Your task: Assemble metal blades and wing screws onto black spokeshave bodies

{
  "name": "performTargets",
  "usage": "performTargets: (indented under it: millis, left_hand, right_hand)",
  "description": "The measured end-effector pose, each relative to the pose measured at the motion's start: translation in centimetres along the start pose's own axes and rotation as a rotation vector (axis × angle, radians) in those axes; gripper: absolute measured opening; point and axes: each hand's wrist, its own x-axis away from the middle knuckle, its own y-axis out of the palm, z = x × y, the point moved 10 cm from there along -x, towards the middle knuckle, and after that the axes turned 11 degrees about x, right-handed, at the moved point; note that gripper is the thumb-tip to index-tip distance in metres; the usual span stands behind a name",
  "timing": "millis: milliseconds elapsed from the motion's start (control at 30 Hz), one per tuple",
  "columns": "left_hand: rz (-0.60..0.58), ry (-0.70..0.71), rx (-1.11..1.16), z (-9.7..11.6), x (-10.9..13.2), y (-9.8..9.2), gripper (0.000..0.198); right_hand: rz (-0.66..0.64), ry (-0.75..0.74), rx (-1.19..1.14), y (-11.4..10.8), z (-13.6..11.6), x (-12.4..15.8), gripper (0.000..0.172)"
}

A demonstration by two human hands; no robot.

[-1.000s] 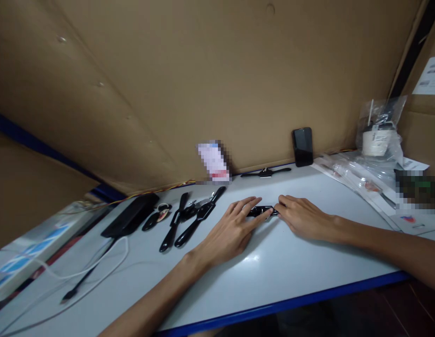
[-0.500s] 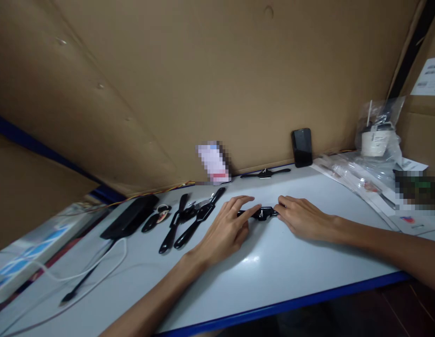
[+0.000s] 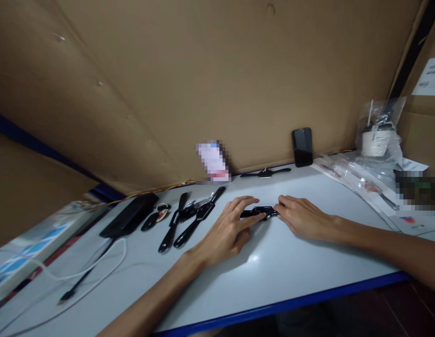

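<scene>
A black two-handled tool [image 3: 269, 211] with a metal part at its middle lies between my hands, above the light table. My right hand [image 3: 299, 217] has its fingers closed round the tool's right handle. My left hand [image 3: 231, 224] is spread at the tool's left side, its index fingertip touching the middle part and another finger stretched out beyond it. The left handle is partly hidden behind my left fingers. A similar black tool [image 3: 265, 173] lies by the back wall, and more black tools [image 3: 199, 217] lie crossed to the left.
Keys [image 3: 156, 219], a black case [image 3: 131, 216] and cables [image 3: 89, 271] lie on the left, near a power strip [image 3: 31, 257]. Two phones, one blurred [image 3: 213, 161] and one black [image 3: 302, 147], lean on the cardboard wall. Plastic packets [image 3: 364, 182] and a bagged cup [image 3: 375, 140] stand right.
My left index finger has moved right and down onto the middle of the tool, covering the metal part. My right hand has stayed in place on the handle.
</scene>
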Motion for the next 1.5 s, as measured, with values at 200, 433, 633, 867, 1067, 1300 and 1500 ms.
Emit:
performTargets:
  millis: [200, 433, 633, 867, 1067, 1300, 1500]
  left_hand:
    - [-0.008, -0.041, -0.225, -1.1, 0.1, 0.5, 0.073]
    - [0.059, 0.016, -0.047, -0.1, 0.1, -0.8, 0.056]
    - [-0.022, -0.019, -0.085, -0.5, 0.1, 0.4, 0.074]
    - [0.01, -0.038, -0.298, -1.1, 0.1, 0.1, 0.063]
    - [0.029, -0.02, -0.149, -0.4, -0.1, -0.4, 0.051]
    - [0.018, 0.012, -0.022, -0.2, 0.1, -0.3, 0.059]
    - [-0.04, -0.017, -0.233, -0.9, 0.0, 0.8, 0.064]
  right_hand:
    - [-0.013, -0.002, 0.01, -0.2, 0.0, 0.0, 0.022]
    - [0.002, -0.001, -0.003, -0.1, 0.0, 0.1, 0.023]
    - [-0.001, -0.012, 0.001, -0.2, -0.1, 0.1, 0.022]
    - [-0.033, -0.003, -0.008, -0.1, -0.1, 0.0, 0.024]
    - [-0.038, 0.012, -0.031, -0.2, 0.0, 0.1, 0.024]
    - [-0.02, -0.007, -0.006, -0.1, 0.0, 0.1, 0.022]
    - [-0.028, 0.006, -0.005, -0.1, 0.0, 0.1, 0.022]
